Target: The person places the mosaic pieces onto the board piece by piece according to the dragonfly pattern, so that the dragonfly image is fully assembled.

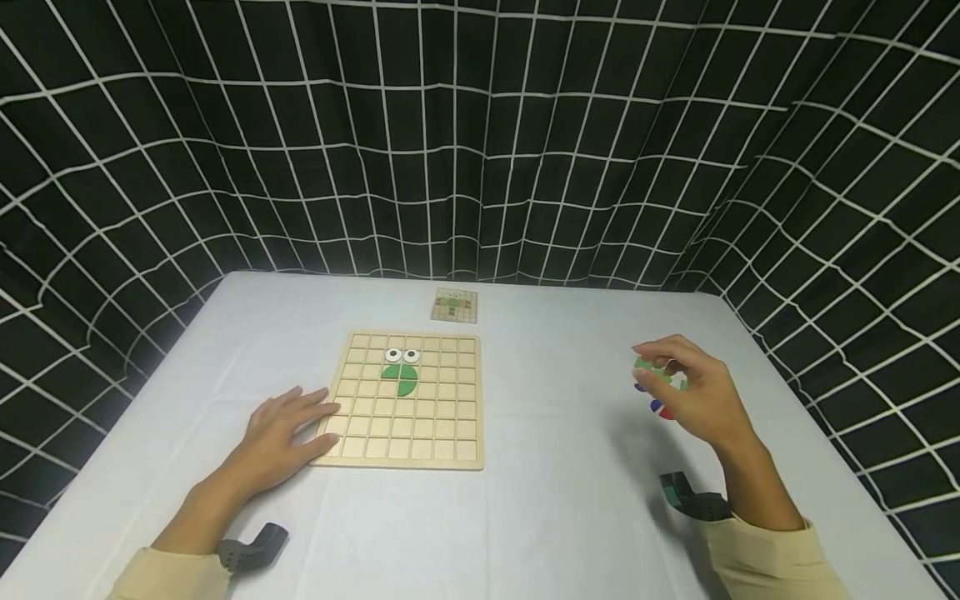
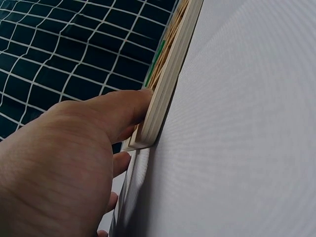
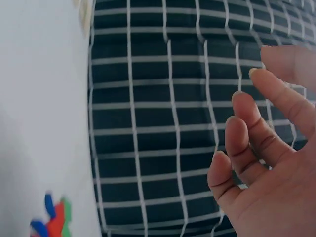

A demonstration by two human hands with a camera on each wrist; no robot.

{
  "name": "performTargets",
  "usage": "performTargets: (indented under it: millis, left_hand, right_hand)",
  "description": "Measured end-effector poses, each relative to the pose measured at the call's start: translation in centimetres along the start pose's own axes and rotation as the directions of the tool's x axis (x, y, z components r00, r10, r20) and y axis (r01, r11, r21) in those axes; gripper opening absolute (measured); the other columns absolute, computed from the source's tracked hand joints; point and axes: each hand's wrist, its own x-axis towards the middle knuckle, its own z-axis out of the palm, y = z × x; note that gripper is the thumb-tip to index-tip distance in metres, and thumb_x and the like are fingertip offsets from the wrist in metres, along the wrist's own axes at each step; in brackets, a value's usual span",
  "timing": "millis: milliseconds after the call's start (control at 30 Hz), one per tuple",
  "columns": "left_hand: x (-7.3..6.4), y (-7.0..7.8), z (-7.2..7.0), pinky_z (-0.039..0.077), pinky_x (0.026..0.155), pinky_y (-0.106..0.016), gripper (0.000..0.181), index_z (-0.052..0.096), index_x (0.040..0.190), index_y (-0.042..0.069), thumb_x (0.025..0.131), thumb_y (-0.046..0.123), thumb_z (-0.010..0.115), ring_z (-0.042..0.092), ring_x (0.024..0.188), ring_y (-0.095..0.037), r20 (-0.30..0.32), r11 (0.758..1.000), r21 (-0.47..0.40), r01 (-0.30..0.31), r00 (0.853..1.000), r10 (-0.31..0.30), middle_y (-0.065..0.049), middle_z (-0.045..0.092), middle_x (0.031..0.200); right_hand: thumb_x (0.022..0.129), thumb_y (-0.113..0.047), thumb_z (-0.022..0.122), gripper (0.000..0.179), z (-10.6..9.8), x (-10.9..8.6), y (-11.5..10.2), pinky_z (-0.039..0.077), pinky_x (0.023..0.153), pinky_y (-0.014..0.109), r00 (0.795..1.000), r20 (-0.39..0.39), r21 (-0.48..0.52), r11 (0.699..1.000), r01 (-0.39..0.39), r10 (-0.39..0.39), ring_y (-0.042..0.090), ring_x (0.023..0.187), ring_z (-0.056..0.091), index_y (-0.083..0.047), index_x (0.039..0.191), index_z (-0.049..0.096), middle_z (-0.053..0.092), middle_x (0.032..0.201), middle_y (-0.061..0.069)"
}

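A wooden grid board (image 1: 442,425) lies on the white table. Two round eye pieces (image 1: 402,356) sit in its upper part, and green rounded pieces (image 1: 406,382) lie just below them. My left hand (image 1: 281,437) rests at the board's left edge, fingers extended; the left wrist view shows the thumb on the board's corner (image 2: 148,133). Off to the right, my right hand (image 1: 693,387) is raised over a group of green, blue and red pieces (image 1: 665,412), partly hiding them. Its fingers are loosely bent with nothing between them, as the right wrist view shows.
Behind the board lies a small card (image 1: 453,306) printed with a grid and a coloured figure. White cloth covers the table (image 1: 555,483). A black curtain with white grid lines (image 1: 450,150) surrounds the back and sides.
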Motion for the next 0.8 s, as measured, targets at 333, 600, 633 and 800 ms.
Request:
performTargets:
  millis: [333, 600, 633, 800]
  left_hand:
    - [0.2, 0.0, 0.2, 0.009, 0.111, -0.065, 0.047, 0.062, 0.125, 0.017, 0.088, 0.044, 0.065, 0.026, 0.139, -0.044, 0.0, 1.0, 0.011, 0.008, 1.0, -0.008, -0.015, 0.047, 0.144]
    - [0.3, 0.0, 0.4, 0.009, 0.111, -0.065, 0.047, 0.062, 0.126, 0.017, 0.088, 0.045, 0.065, 0.026, 0.139, -0.044, 0.003, 1.0, 0.007, 0.006, 1.0, -0.006, -0.014, 0.046, 0.145]
    - [0.3, 0.0, 0.3, 0.009, 0.111, -0.065, 0.047, 0.062, 0.126, 0.017, 0.088, 0.045, 0.065, 0.026, 0.139, -0.044, 0.006, 1.0, 0.007, 0.008, 1.0, -0.008, -0.014, 0.046, 0.145]
    - [0.1, 0.4, -0.2, 0.008, 0.111, -0.065, 0.047, 0.062, 0.126, 0.016, 0.088, 0.043, 0.065, 0.026, 0.139, -0.045, 0.012, 1.0, 0.011, 0.022, 1.0, -0.022, -0.015, 0.046, 0.145]
  right_hand:
    - [0.087, -0.004, 0.068, 0.025, -1.6, -1.9, 7.0, 0.042, 0.074, 0.01, 0.976, -0.071, -0.122, 0.969, -0.213, 0.205, 0.004, 0.09, 0.052, -0.003, 0.112, 0.068, 0.06, 0.099, -0.018]
    - [0.093, -0.03, 0.062, 0.035, -2.7, -3.9, 10.7, 0.038, 0.072, 0.011, 0.881, -0.163, -0.155, 0.87, -0.468, 0.444, -0.005, 0.086, 0.049, -0.005, 0.118, 0.065, 0.056, 0.092, -0.021]
    - [0.093, -0.03, 0.062, 0.036, -2.7, -4.1, 11.0, 0.038, 0.072, 0.012, 0.871, -0.171, -0.155, 0.861, -0.485, 0.46, -0.005, 0.086, 0.048, -0.005, 0.118, 0.065, 0.055, 0.091, -0.023]
    - [0.093, -0.034, 0.061, 0.04, -2.5, -4.8, 12.7, 0.039, 0.072, 0.022, 0.83, -0.177, -0.158, 0.817, -0.554, 0.529, -0.002, 0.084, 0.047, -0.003, 0.119, 0.063, 0.057, 0.094, -0.017]
